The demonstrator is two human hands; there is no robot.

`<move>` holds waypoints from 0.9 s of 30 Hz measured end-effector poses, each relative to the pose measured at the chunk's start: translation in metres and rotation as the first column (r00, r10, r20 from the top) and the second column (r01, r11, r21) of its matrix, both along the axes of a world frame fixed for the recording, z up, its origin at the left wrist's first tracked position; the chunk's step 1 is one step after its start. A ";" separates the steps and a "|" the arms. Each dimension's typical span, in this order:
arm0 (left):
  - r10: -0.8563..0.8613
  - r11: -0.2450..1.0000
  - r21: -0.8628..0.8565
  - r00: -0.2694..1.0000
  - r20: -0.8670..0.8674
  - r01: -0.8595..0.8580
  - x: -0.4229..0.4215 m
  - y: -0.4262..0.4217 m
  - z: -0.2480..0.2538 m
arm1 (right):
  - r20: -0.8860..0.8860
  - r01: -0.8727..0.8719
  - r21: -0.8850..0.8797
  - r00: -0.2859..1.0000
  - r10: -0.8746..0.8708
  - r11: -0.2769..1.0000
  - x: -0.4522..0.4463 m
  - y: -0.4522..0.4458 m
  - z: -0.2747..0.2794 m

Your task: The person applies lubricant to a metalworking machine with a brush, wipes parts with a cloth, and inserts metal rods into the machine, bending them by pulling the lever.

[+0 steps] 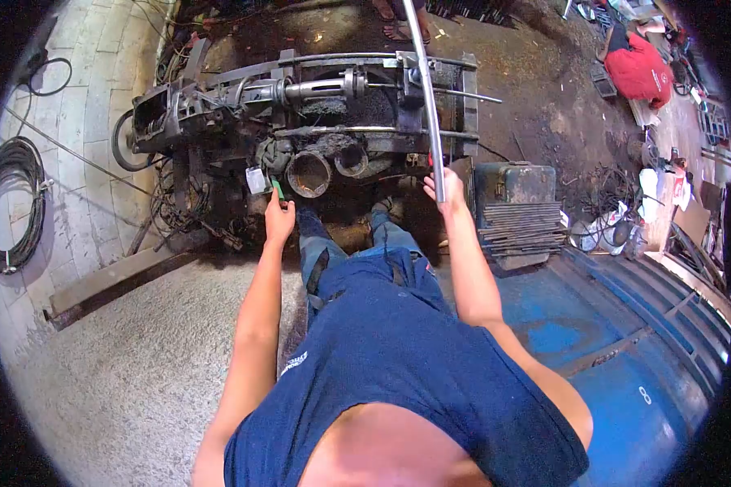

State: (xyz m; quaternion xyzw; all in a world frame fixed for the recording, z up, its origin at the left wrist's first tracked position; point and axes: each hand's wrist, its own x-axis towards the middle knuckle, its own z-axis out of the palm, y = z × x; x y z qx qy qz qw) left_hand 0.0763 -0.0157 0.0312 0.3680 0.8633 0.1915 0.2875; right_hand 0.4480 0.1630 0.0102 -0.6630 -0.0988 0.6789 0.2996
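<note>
My right hand is closed around the lower end of a long, shiny metal rod, which rises past the far edge of the view. Between the fingers of my left hand is a small green object, whose kind I cannot make out. Just beyond it is a white, label-like piece; whether the two are joined is unclear. Close to the left hand, a round, rusty pipe end faces me beneath a greasy machine with parallel bars.
A coiled black cable lies on the left. Thin rods are stacked against a worn metal box at right. A blue metal panel lies below them. A person in a red shirt crouches at upper right.
</note>
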 end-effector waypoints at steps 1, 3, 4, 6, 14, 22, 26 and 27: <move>0.008 1.000 0.000 1.000 0.001 -0.008 0.000 -0.001 -0.001 | -0.006 0.049 0.037 0.999 -0.049 0.998 0.005 0.001 0.000; 0.020 1.000 -0.014 1.000 0.013 -0.020 -0.001 -0.001 -0.002 | 0.112 -0.027 0.198 0.994 0.004 0.980 0.000 0.026 0.066; 0.017 1.000 -0.012 1.000 0.013 -0.017 -0.001 -0.001 -0.005 | 0.137 -0.023 0.338 0.990 -0.025 0.941 -0.002 0.043 0.074; 0.003 0.999 0.046 0.998 -0.061 0.000 -0.003 -0.002 -0.011 | 0.160 -0.106 0.520 0.987 0.025 0.847 -0.014 0.085 0.102; 0.055 0.997 0.063 0.993 -0.109 -0.048 0.006 0.011 -0.003 | 0.889 -0.870 0.449 0.457 -0.007 0.202 -0.114 0.200 0.135; 0.095 0.995 0.029 0.990 -0.102 -0.093 0.006 0.009 -0.006 | 0.943 -0.925 0.328 0.309 -0.123 0.193 -0.132 0.193 0.134; 0.115 0.993 0.031 0.992 -0.058 -0.114 0.006 0.011 -0.004 | 0.944 -0.924 0.327 0.310 -0.113 0.198 -0.131 0.192 0.135; 0.120 0.993 0.032 0.991 -0.060 -0.118 0.005 0.011 -0.006 | 0.934 -0.917 0.352 0.329 -0.140 0.187 -0.130 0.192 0.135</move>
